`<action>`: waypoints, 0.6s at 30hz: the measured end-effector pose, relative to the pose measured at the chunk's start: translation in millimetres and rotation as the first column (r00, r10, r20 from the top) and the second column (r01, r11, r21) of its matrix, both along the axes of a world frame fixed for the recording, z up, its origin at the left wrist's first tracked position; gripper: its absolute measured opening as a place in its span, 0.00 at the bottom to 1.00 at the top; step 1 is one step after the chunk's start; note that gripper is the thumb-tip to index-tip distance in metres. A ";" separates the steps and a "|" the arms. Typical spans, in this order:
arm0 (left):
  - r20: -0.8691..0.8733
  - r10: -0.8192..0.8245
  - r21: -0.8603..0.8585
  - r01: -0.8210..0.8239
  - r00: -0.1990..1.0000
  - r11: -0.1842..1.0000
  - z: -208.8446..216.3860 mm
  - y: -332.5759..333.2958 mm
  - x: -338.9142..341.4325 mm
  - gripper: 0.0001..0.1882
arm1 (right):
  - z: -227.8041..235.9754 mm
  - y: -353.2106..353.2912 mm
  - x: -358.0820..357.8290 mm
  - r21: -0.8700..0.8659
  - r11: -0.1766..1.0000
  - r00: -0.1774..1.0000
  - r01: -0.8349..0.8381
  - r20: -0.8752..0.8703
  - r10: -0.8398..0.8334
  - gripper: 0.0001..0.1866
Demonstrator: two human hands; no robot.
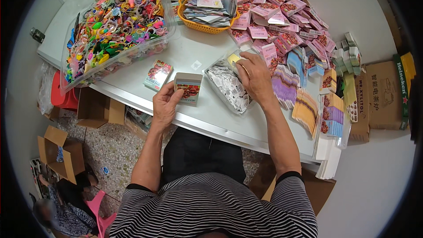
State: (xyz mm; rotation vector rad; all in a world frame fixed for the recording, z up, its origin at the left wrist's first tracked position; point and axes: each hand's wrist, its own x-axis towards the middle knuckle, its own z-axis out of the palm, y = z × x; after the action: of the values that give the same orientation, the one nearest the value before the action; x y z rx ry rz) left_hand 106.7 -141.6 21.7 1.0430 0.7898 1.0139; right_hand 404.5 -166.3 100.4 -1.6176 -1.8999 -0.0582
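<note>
My left hand point(165, 105) holds a small printed carton point(188, 89) upright over the table, thumb on its front and its top flap raised. A second, closed carton point(158, 75) lies on the table just left of it. My right hand point(254, 76) is over the far right side of a clear plastic tray point(213, 89) full of small black-and-white printed paper slips point(229, 86). Its thumb and fingers are pinched beside a small yellow piece point(234, 59); what they hold, if anything, is hidden.
A clear bin point(115, 61) of colourful small toys stands at the left. An orange basket point(203, 26) of flat packets sits at the back. Pink boxes point(286, 39) heap up at the back right, with purple point(285, 87) and orange card stacks point(306, 109) nearer. Someone sits lower left.
</note>
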 end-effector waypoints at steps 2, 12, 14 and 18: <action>0.034 -0.005 0.029 0.004 0.999 1.000 -1.9 -2.1 2.2 0.19 | -0.7 3.7 -0.8 0.019 0.999 0.996 -0.032 0.082 0.031 0.07; 0.037 0.026 0.032 -0.027 0.999 0.999 6.7 -4.0 5.0 0.17 | -12.4 19.5 -1.3 -0.058 0.993 0.986 -0.105 0.121 0.111 0.07; 0.040 0.012 0.022 -0.013 0.999 1.000 5.1 -2.8 3.8 0.17 | -14.2 23.0 -1.4 -0.069 0.991 0.984 -0.111 0.133 0.119 0.07; 0.056 0.023 0.028 -0.025 0.998 0.999 3.3 -0.9 6.2 0.17 | -18.8 25.5 -0.5 -0.081 0.990 0.985 -0.112 0.124 0.121 0.07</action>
State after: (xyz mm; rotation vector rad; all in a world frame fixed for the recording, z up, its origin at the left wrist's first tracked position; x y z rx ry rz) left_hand 112.8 -142.5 25.0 1.0279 0.7456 1.0733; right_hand 404.0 -140.8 81.6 -1.5809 -2.1145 -0.0446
